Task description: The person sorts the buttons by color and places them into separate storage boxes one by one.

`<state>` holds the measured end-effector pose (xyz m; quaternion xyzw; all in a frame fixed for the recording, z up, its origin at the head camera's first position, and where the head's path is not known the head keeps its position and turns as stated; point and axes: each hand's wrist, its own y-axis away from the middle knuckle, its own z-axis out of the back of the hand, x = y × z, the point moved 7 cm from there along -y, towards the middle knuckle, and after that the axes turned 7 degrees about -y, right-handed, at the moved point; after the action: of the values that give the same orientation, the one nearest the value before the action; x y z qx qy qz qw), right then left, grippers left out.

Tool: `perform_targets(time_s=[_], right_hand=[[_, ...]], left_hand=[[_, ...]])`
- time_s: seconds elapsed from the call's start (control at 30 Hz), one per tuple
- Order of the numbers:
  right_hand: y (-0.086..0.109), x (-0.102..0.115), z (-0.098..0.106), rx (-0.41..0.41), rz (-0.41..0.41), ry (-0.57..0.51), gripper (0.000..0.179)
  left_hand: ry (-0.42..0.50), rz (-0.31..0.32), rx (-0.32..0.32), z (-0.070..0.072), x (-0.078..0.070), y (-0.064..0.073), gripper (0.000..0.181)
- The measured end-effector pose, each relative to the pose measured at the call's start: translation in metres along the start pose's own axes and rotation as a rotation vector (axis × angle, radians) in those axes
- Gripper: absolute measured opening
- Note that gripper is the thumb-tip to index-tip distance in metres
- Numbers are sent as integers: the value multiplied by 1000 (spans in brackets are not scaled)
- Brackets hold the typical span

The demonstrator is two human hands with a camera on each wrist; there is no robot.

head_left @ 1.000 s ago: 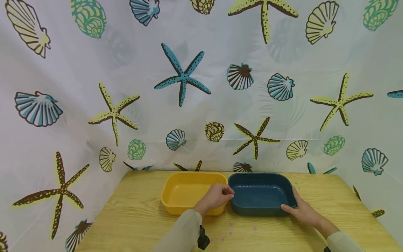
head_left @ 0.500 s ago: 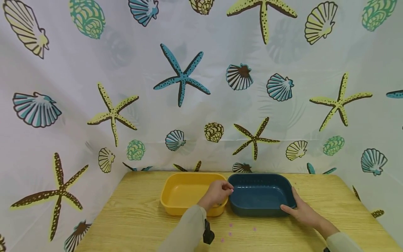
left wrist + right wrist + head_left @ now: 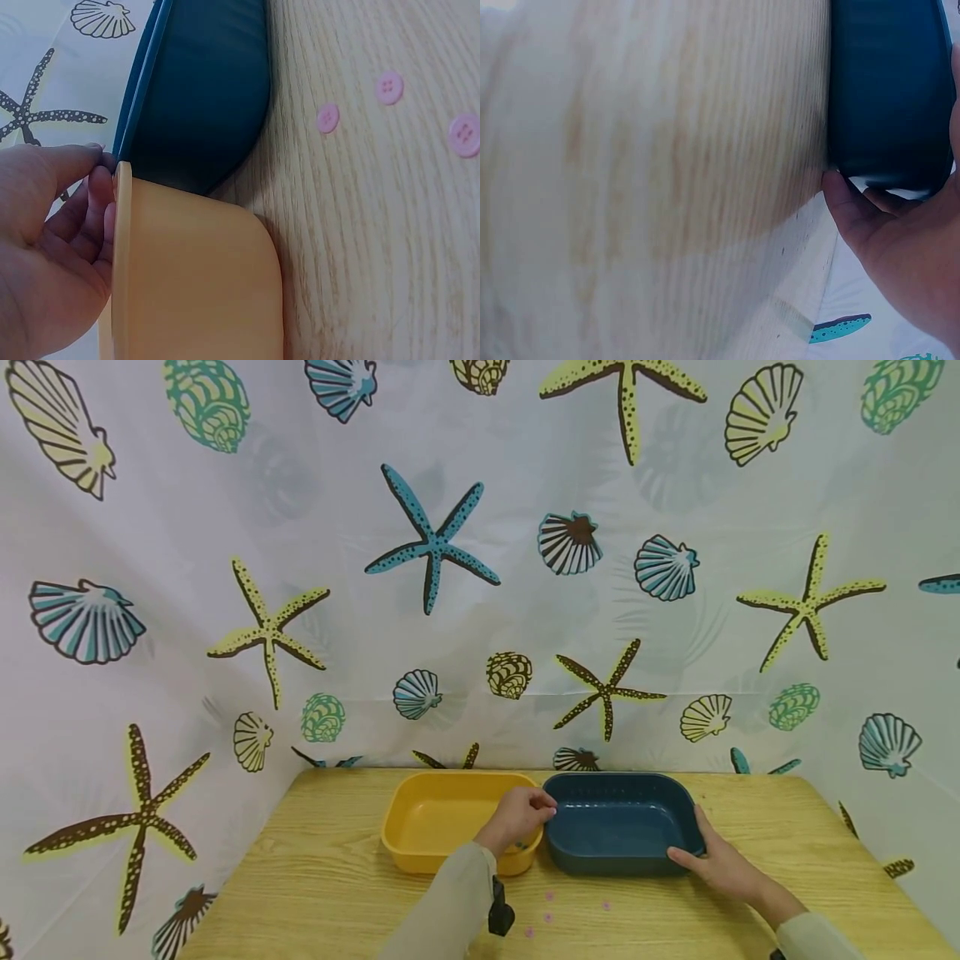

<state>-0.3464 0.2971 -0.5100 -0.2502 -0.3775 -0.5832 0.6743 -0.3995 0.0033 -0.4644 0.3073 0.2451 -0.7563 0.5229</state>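
Nearest, at the lower edge, a pale left sleeve (image 3: 446,906) comes in over the wooden table (image 3: 322,893), with a black device (image 3: 501,914) at its wrist; together they block the view of part of the table top. Just to the right of them four pink buttons (image 3: 548,917) lie loosely apart on the wood, in front of the bins; the left wrist view shows holes in their middle. A pale right sleeve (image 3: 813,937) enters at the other side.

Farther on, the left hand (image 3: 516,817) is above the right end of the yellow bin (image 3: 420,862), and hides a part of its inside and of its front rim. Its thumb and finger come together narrowly, near the place where the two bins adjoin; I cannot tell if something small is between the tips. Under this hand a small dark spot shows in the yellow bin, too small to identify.

The right hand (image 3: 722,865) holds the blue bin (image 3: 615,865) at its front right corner, the thumb at the front rim and the fingers spread around the end. This bin stands upright on the table, right beside the yellow one.

Behind everything hangs a white curtain (image 3: 480,635) printed with starfish and shells.
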Motion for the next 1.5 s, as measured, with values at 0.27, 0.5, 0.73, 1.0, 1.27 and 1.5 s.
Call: perform_targets(time_s=[0.27,0.5,0.73,1.0,1.27,1.5], right_hand=[[1,0,-1,3,3,-3,100],[0,0,-1,-3,2,11,101],[-1,1,-1,-7,-2,15,101],[0,1,-1,-13,-11,33,102],[-2,-2,-1,-9,-14,38,103],[-1,0,-3,5,-13,21,103]], left_hand=[[5,-4,11,-1,-2,-1,15],[5,-5,26,-1,-1,-2,22],[-21,-28,41,5,-5,9,18],[-63,-159,178,6,-16,37,14],[-72,-202,285,3,-20,67,11],[-86,-267,380,1,-9,90,9]])
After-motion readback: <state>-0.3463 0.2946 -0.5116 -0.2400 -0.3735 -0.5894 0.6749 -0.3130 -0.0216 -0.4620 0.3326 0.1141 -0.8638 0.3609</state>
